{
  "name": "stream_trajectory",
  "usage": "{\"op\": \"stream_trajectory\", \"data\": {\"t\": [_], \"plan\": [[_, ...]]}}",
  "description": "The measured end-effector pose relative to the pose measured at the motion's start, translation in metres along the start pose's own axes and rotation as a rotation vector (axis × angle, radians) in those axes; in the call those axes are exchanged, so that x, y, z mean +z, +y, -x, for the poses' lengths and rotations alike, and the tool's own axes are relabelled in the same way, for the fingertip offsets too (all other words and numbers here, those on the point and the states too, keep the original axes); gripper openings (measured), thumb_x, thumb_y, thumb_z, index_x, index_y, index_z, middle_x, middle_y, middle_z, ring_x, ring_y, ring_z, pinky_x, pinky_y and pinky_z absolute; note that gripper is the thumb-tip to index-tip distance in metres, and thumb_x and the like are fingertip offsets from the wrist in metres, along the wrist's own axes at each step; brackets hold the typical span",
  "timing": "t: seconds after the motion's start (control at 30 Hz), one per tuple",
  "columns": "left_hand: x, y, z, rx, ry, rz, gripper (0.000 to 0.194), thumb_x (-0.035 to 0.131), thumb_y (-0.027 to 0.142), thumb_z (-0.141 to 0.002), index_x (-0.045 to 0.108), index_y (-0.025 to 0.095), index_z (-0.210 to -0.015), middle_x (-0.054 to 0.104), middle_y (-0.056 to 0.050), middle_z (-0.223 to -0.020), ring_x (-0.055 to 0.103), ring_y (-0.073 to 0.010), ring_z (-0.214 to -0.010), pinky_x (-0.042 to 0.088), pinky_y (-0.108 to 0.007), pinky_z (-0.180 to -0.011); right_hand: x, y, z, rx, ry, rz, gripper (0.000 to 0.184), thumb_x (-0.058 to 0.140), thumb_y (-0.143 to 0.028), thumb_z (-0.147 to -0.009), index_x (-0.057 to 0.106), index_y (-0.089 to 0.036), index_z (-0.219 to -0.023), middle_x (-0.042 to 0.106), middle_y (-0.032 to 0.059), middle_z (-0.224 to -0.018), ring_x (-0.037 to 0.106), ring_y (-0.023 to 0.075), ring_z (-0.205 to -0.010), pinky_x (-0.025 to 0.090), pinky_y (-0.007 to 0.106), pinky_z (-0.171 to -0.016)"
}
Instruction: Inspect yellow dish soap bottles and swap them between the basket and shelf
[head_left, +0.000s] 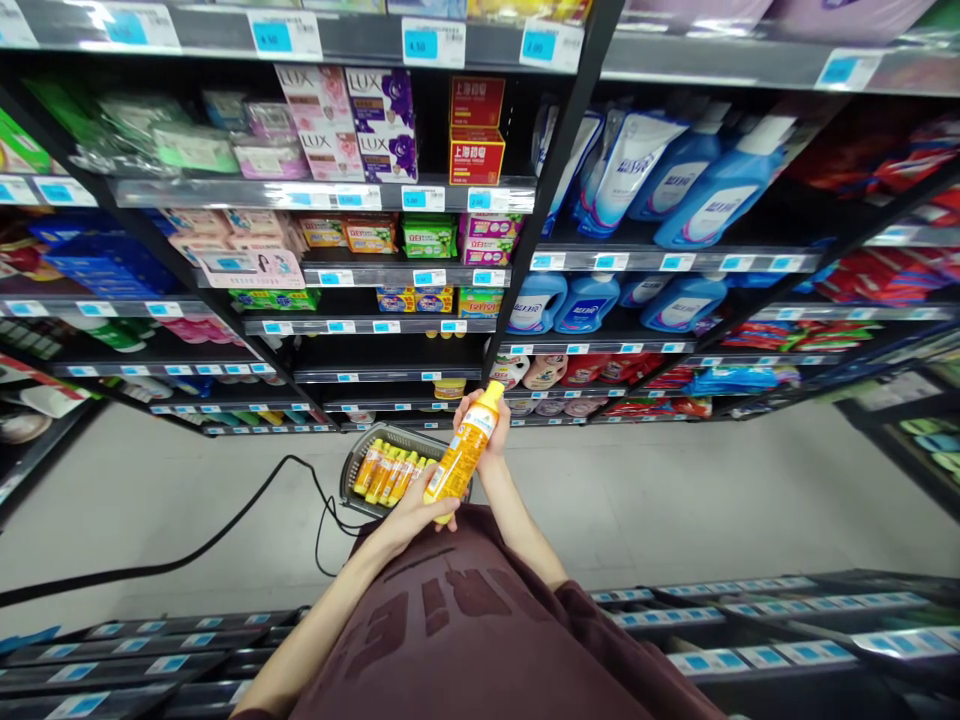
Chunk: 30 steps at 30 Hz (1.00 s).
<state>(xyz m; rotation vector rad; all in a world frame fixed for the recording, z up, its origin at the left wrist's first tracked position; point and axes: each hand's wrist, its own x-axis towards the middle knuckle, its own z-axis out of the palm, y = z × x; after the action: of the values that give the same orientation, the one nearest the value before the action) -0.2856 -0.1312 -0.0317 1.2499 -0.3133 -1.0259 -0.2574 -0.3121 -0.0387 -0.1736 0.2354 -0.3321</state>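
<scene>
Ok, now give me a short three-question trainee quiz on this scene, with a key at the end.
1. True or false: the left hand and the right hand both hold the same yellow bottle.
2. What does the basket contain? A: blue bottles; B: yellow-capped bottles; C: soap boxes.
3. Fill in: the hand nearer the held bottle's cap is the ____ hand.

Key: 1 true; 2 B; 3 right.

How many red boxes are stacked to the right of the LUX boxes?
2: the upper red box sits on the lower red box, right of the purple LUX boxes. More could be hidden behind them.
</scene>
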Motion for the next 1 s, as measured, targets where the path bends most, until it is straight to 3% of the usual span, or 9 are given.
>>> {"op": "stream_trajectory", "data": {"t": [0.1, 0.23, 0.3, 0.37, 0.43, 0.57, 1.0], "plan": [[-0.002, 0.001, -0.003, -0.025, 0.123, 0.037, 0.064, 0.078, 0.038, -0.077, 0.045, 0.018, -0.129, 0.067, -0.005, -0.097, 0.067, -0.0146, -0.065, 0.043, -0.022, -0.053, -0.002, -0.002, -0.001, -0.035, 0.047, -0.057, 0.021, 0.065, -0.04, -0.082, 0.065, -0.022, -0.093, 0.076, -0.0012, -0.085, 0.075, 0.0145, -0.082, 0.062, 0.028, -0.075], [-0.009, -0.001, -0.006, 0.017, 0.276, -0.052, 0.064, 0.074, 0.045, -0.078, 0.049, 0.02, -0.132, 0.066, -0.01, -0.117, 0.07, -0.0219, -0.086, 0.05, -0.027, -0.063, -0.004, -0.001, -0.003, -0.108, 0.126, -0.068, 0.022, 0.065, -0.039, -0.082, 0.065, -0.022, -0.095, 0.077, -0.0016, -0.087, 0.075, 0.0146, -0.084, 0.061, 0.028, -0.076], [-0.013, -0.002, -0.007, 0.106, 0.329, -0.22, 0.061, 0.073, 0.044, -0.079, 0.052, 0.02, -0.13, 0.062, -0.012, -0.128, 0.066, -0.0267, -0.107, 0.053, -0.033, -0.079, -0.004, -0.001, -0.004, -0.121, 0.143, -0.066, 0.022, 0.064, -0.04, -0.083, 0.065, -0.022, -0.095, 0.076, -0.002, -0.087, 0.074, 0.0148, -0.086, 0.06, 0.029, -0.078], [-0.015, -0.004, -0.008, 0.19, 0.358, -0.409, 0.061, 0.074, 0.039, -0.076, 0.053, 0.018, -0.129, 0.06, -0.013, -0.132, 0.059, -0.0283, -0.12, 0.048, -0.039, -0.098, -0.004, -0.001, -0.004, -0.114, 0.137, -0.074, 0.022, 0.064, -0.04, -0.083, 0.065, -0.021, -0.095, 0.075, -0.0028, -0.085, 0.074, 0.014, -0.086, 0.059, 0.028, -0.079], [-0.016, -0.005, -0.008, 0.229, 0.357, -0.546, 0.064, 0.076, 0.034, -0.074, 0.051, 0.017, -0.131, 0.06, -0.013, -0.132, 0.059, -0.0283, -0.121, 0.043, -0.043, -0.107, -0.004, -0.001, -0.004, -0.097, 0.12, -0.093, 0.023, 0.064, -0.04, -0.083, 0.064, -0.021, -0.096, 0.075, -0.0037, -0.084, 0.073, 0.0131, -0.084, 0.059, 0.027, -0.079], [-0.017, -0.006, -0.006, 0.259, 0.34, -0.647, 0.063, 0.073, 0.029, -0.076, 0.049, 0.017, -0.133, 0.06, -0.013, -0.133, 0.06, -0.0274, -0.12, 0.044, -0.044, -0.106, -0.004, -0.002, -0.004, -0.085, 0.089, -0.113, 0.022, 0.064, -0.039, -0.083, 0.063, -0.022, -0.096, 0.074, -0.0048, -0.083, 0.072, 0.0123, -0.076, 0.058, 0.027, -0.072], [-0.019, -0.005, -0.004, 0.276, 0.323, -0.599, 0.056, 0.069, 0.033, -0.083, 0.053, 0.018, -0.134, 0.061, -0.013, -0.135, 0.06, -0.0288, -0.123, 0.045, -0.042, -0.107, -0.002, -0.002, -0.004, -0.119, 0.047, -0.022, 0.022, 0.06, -0.042, -0.083, 0.061, -0.023, -0.094, 0.07, -0.0038, -0.081, 0.065, 0.01, -0.066, 0.056, 0.023, -0.063]]}}
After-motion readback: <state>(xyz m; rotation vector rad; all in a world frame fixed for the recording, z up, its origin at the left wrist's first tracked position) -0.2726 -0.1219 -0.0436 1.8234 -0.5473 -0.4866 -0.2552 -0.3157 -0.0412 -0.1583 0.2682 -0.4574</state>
